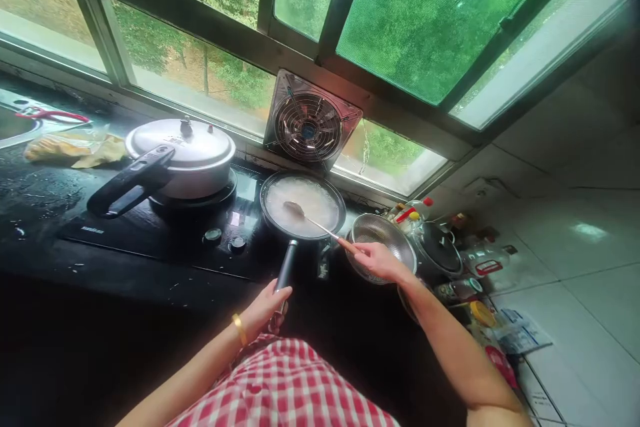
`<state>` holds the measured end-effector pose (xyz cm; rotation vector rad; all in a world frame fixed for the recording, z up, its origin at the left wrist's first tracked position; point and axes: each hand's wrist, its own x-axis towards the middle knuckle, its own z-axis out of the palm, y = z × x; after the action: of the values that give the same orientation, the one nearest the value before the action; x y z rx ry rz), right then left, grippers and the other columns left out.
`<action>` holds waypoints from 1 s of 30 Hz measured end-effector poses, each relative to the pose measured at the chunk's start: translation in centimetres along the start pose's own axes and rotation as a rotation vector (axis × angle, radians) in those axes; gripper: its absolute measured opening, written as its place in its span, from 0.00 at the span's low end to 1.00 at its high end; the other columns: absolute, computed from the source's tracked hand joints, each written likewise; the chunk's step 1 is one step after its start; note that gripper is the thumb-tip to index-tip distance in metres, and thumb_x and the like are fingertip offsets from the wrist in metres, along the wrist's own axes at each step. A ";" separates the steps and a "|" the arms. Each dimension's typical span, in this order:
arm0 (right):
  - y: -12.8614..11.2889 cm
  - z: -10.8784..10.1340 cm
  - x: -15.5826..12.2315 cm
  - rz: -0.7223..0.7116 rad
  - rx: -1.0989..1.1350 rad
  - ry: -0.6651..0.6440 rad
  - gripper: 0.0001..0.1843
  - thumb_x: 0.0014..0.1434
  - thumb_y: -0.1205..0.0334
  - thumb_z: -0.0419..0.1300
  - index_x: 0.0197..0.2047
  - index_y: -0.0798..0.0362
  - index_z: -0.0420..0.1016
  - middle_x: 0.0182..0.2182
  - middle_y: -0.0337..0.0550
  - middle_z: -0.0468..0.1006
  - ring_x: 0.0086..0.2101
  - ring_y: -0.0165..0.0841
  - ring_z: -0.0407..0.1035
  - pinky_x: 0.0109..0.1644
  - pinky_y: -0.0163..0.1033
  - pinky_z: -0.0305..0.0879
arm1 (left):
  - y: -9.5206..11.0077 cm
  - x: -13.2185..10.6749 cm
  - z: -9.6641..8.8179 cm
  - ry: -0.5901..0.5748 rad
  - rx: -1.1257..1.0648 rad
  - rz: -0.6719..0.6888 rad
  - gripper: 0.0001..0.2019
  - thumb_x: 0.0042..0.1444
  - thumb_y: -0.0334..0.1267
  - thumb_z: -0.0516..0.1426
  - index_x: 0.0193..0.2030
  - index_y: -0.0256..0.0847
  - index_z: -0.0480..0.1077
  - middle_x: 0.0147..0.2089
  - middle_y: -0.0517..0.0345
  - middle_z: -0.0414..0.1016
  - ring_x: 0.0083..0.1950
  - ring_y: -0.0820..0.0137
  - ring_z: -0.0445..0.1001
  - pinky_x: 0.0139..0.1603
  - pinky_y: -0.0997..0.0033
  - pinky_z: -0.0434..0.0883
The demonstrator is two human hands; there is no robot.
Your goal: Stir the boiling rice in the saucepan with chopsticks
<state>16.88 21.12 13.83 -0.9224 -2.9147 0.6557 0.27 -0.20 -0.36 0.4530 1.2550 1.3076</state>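
While the left hand (274,300) wraps its fingers round the black handle (287,267) of a frying pan (274,227) | right fingers closed on a wooden-handled ladle (321,227), its head in cloudy whitish liquid (320,202) | pan on cooktop (175,240), right of pressure cooker (197,173) | perforated colander (385,230) just beside pan, beneath right hand (379,260)
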 end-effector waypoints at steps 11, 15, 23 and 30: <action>1.4 0.1 2.0 0.145 -0.304 0.298 0.14 0.60 0.59 0.48 0.42 0.50 0.72 0.28 0.42 0.74 0.29 0.33 0.65 0.30 0.34 0.49 | 0.4 0.0 0.1 0.013 0.002 -0.008 0.24 0.47 0.58 0.56 0.40 0.45 0.52 0.22 0.70 0.60 0.16 0.80 0.58 0.15 0.81 0.57; 2.1 0.7 4.4 0.212 -0.389 0.270 0.14 0.61 0.61 0.47 0.43 0.52 0.72 0.30 0.45 0.75 0.30 0.34 0.66 0.30 0.35 0.48 | 0.3 -0.1 0.2 0.017 0.012 -0.006 0.24 0.46 0.58 0.56 0.40 0.45 0.52 0.22 0.70 0.59 0.16 0.80 0.58 0.15 0.81 0.57; 3.9 0.6 3.7 0.239 -0.287 0.185 0.14 0.61 0.59 0.48 0.32 0.53 0.72 0.26 0.44 0.73 0.27 0.33 0.68 0.28 0.33 0.51 | 0.2 0.0 0.0 0.009 0.021 -0.008 0.21 0.50 0.55 0.54 0.39 0.45 0.51 0.22 0.70 0.59 0.16 0.79 0.58 0.14 0.81 0.58; 2.8 -2.1 0.8 0.469 0.158 -0.102 0.12 0.60 0.56 0.51 0.36 0.53 0.72 0.16 0.34 0.65 0.12 0.26 0.60 0.14 0.30 0.46 | -0.2 0.4 -0.2 -0.010 0.010 0.000 0.20 0.50 0.55 0.54 0.39 0.45 0.51 0.22 0.70 0.59 0.16 0.79 0.58 0.14 0.80 0.59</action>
<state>18.07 24.43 14.50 -1.6098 -2.6824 0.9596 0.12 0.02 -0.74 0.4663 1.2540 1.2981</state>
